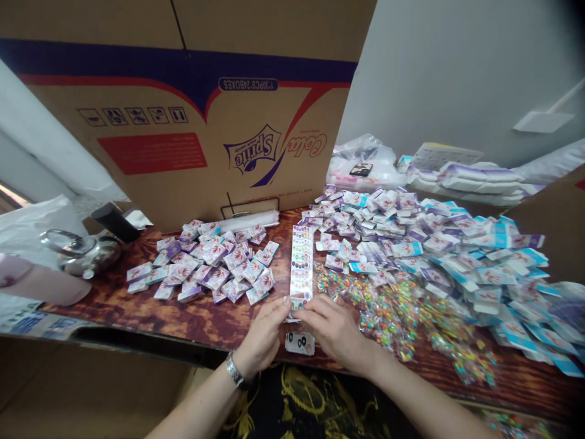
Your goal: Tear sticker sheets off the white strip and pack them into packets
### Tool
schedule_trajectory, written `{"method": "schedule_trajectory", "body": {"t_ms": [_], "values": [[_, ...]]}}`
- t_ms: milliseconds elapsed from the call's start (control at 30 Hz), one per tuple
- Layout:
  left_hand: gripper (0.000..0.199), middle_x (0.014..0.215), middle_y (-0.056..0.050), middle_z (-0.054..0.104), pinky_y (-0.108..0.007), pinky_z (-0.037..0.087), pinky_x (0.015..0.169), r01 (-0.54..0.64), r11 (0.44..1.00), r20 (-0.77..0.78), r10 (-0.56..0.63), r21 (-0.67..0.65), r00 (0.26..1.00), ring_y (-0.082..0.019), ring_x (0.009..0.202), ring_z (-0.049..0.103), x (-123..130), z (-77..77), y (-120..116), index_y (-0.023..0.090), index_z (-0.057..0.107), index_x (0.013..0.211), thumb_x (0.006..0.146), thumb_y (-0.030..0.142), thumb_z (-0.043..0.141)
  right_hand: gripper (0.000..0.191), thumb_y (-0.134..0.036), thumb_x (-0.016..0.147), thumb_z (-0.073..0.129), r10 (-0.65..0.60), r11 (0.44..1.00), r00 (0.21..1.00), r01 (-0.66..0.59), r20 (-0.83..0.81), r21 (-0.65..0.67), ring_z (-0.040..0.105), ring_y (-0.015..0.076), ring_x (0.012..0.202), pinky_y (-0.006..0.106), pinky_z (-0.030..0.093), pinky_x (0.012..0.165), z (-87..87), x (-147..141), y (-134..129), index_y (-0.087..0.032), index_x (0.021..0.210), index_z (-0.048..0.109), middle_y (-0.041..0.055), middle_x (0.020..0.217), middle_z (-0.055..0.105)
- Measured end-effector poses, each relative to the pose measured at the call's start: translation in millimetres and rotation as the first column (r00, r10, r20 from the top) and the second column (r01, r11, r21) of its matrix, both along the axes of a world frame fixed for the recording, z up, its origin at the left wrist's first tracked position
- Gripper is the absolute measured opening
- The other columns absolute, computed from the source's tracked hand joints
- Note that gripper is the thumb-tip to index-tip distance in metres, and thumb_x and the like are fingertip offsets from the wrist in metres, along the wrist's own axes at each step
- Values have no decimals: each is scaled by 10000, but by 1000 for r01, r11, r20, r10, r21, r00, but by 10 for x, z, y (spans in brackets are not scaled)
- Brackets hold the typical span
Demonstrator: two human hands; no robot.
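A long white strip (301, 259) printed with rows of small coloured pictures, like a sticker strip, stretches away from me on the table. Its near end is pinched by my left hand (268, 326) and my right hand (336, 329), thumbs and fingers closed at either side. Just below them lies a white printed piece (300, 343) with dark round pictures; I cannot tell whether it joins the strip. Small clear packets of colourful candy (388, 311) spread beside my right hand. Left of the strip, several little white and purple boxes (214, 265) lie heaped.
A large cardboard carton (192, 146) stands at the back. More small boxes, many flattened-looking, form a big pile (439, 238) on the right. A metal kettle (89, 253) and a pink bottle (41, 280) are at the left. Plastic bags (363, 158) sit behind the pile.
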State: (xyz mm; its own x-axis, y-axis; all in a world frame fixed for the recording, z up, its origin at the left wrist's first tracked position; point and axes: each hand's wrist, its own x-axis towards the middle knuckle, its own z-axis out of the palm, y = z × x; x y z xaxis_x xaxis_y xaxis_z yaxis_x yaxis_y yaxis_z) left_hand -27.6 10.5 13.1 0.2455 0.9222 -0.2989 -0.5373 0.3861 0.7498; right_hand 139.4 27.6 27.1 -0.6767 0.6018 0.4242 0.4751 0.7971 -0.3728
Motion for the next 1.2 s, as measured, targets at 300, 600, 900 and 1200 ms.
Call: {"method": "schedule_trajectory", "body": {"t_ms": [300, 600, 900, 1200], "values": [[357, 914, -79, 694, -290, 507, 739, 64, 969, -369, 30, 240, 929, -188, 812, 639, -68, -82, -24, 133, 638, 1035, 752, 348, 669, 232, -315, 831, 609, -274, 825, 954, 166, -125, -540, 545, 121, 694, 224, 426, 606, 29, -15, 121, -187, 1015, 552, 32, 917, 591], [208, 815, -33, 661, -254, 501, 622, 243, 819, -778, 336, 520, 531, -158, 674, 641, -49, -411, 38, 187, 554, 1024, 844, 269, 489, 233, -266, 929, 398, -235, 945, 972, 229, 2, -232, 504, 174, 747, 277, 386, 675, -330, -69, 98, -160, 779, 540, 62, 770, 563], [349, 777, -10, 639, -263, 514, 603, 155, 907, -762, 225, 391, 607, -156, 661, 637, -23, -362, 192, 175, 460, 1140, 847, 361, 494, 251, -334, 935, 395, -260, 875, 966, 237, 4, -422, 506, 122, 683, 213, 369, 626, -334, 426, 803, -172, 851, 567, 3, 763, 574], [300, 924, -67, 676, -286, 538, 673, 180, 927, -684, 101, 328, 723, -181, 786, 651, -113, -465, 133, 170, 561, 1066, 840, 364, 521, 170, -289, 837, 512, -394, 768, 892, 452, 222, -453, 526, 145, 650, 225, 349, 611, -548, 815, 829, -179, 745, 603, 3, 697, 606]]}}
